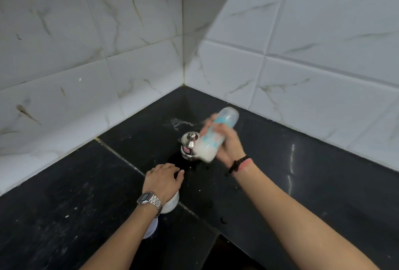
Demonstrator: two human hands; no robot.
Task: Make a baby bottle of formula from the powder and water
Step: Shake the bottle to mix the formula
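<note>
A baby bottle (216,134) is held in the right hand (226,144), the fingers being curled round its middle. The bottle is tilted, with its milky white lower end down and to the left of the grip and its clear upper end up and to the right; it is motion-blurred, so finer detail cannot be told. Blue markings are seen along its side.

Just left of the grip, partly hidden behind the bottle's lower end, a small lidded steel pot (188,145) is stood on the black countertop (313,183). Beyond it, near the tiled corner, a wet splash (178,123) is seen on the counter.

The left hand (163,180) is laid palm down, below and left of the grip, with fingers relaxed and nothing held. A white container (170,204) is partly covered by its wrist, where a metal wristwatch (149,200) is worn. A dark bracelet (237,164) is worn on the right wrist.
</note>
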